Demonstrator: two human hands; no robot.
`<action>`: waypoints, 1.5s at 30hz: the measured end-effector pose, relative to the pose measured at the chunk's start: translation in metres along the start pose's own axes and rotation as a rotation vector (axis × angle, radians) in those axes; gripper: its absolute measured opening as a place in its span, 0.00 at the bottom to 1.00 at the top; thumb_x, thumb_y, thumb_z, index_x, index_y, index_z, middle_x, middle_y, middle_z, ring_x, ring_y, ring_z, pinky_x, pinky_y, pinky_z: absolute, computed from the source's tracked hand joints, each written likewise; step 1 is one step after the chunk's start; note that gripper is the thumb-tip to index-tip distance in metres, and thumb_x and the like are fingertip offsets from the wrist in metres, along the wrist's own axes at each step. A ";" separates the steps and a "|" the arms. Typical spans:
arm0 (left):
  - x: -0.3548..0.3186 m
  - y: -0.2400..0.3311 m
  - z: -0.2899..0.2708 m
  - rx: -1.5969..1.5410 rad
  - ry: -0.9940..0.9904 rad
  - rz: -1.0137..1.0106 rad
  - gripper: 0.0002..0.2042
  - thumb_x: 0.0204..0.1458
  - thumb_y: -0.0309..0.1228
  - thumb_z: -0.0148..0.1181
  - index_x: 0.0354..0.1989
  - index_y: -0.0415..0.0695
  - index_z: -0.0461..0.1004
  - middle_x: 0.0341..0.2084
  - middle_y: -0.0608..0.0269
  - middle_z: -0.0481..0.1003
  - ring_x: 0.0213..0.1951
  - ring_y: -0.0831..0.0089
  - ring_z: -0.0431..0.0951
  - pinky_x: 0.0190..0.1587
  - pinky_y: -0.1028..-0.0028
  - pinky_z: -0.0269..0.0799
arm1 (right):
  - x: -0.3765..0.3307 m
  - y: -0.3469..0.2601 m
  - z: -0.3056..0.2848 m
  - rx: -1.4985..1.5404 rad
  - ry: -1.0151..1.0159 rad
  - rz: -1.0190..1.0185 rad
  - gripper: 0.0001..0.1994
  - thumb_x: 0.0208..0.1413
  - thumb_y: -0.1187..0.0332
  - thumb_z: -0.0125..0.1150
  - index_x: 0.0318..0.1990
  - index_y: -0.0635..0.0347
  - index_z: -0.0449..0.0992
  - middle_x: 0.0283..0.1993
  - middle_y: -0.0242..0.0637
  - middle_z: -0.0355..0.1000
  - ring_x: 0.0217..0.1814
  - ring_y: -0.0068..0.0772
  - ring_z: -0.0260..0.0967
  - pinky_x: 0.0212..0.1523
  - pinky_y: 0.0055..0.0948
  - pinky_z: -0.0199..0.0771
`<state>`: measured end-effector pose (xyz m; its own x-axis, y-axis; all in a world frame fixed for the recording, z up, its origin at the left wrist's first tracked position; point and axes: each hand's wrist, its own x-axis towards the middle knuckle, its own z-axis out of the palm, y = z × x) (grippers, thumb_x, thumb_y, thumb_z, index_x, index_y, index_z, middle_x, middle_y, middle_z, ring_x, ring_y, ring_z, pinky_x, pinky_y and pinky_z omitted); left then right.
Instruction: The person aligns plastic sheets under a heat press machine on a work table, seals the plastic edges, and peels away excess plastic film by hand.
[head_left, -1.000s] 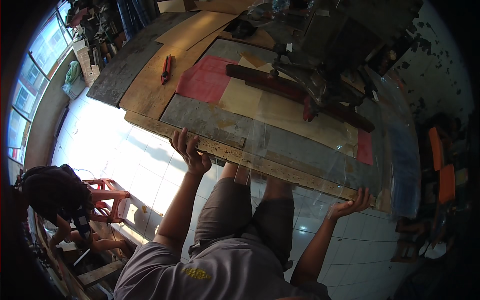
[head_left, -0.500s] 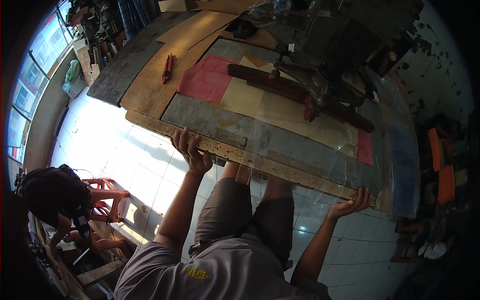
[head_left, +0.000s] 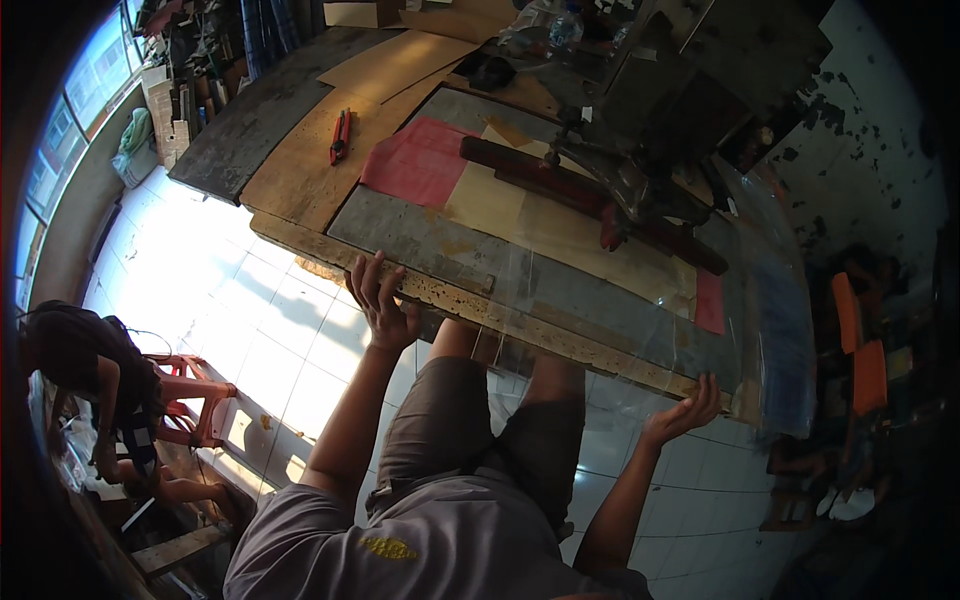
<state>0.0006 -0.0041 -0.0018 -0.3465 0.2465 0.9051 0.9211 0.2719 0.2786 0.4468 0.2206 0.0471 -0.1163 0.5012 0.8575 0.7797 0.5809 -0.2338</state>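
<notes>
both forearms reach forward from the body, spread well apart. the left hand is raised with its fingers upward and slightly parted, the thumb held away from them. the right hand is turned at the wrist, palm upward, its fingers slanting up and to the right. both sets of fingers are partly curled and lie against the wooden front edge of the tabletop; whether they close on it cannot be told. the edge runs slantwise from beyond the left fingers down to the right ones.

clear plastic drapes over the edge between the two hands. beyond the left fingers lie a pink sheet and, overlapping it, a cream sheet, with the long dark bar of a machine over them. a red cutter lies farther out, above and a little left of the left fingers.

the grey shirt, nearer the body than the fingers, bears a yellow emblem, its details too small to read.
</notes>
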 end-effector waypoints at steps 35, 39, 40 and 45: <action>0.109 0.074 -0.039 -0.217 -0.345 -0.251 0.22 0.59 0.40 0.63 0.58 0.43 0.74 0.54 0.53 0.76 0.62 0.53 0.72 0.72 0.48 0.52 | 0.115 -0.019 0.013 0.893 -0.478 0.593 0.17 0.70 0.58 0.61 0.55 0.63 0.78 0.40 0.24 0.72 0.36 0.16 0.64 0.39 0.23 0.64; 0.126 0.098 -0.002 -0.302 -0.573 -0.106 0.28 0.61 0.50 0.64 0.60 0.40 0.74 0.58 0.50 0.75 0.68 0.54 0.68 0.78 0.48 0.43 | 0.089 -0.025 0.012 1.034 -0.325 0.577 0.16 0.73 0.59 0.58 0.58 0.61 0.75 0.51 0.28 0.71 0.51 0.18 0.66 0.53 0.22 0.65; 0.128 0.102 0.005 -0.300 -0.653 -0.057 0.29 0.61 0.52 0.63 0.61 0.40 0.75 0.60 0.50 0.74 0.70 0.55 0.66 0.79 0.48 0.39 | 0.085 -0.024 0.013 1.002 -0.276 0.523 0.16 0.73 0.59 0.58 0.58 0.61 0.74 0.53 0.28 0.70 0.53 0.19 0.66 0.54 0.21 0.65; 0.147 0.114 0.004 -0.662 -0.925 -0.216 0.22 0.59 0.44 0.69 0.49 0.36 0.80 0.49 0.53 0.82 0.59 0.60 0.80 0.76 0.51 0.54 | 0.085 -0.028 0.013 0.957 -0.236 0.522 0.15 0.75 0.59 0.55 0.54 0.61 0.75 0.46 0.25 0.71 0.42 0.14 0.64 0.44 0.20 0.66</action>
<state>0.0541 0.0672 0.1616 -0.2535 0.9153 0.3130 0.6444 -0.0815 0.7603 0.4071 0.2556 0.1209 -0.1058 0.8783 0.4663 -0.0164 0.4674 -0.8839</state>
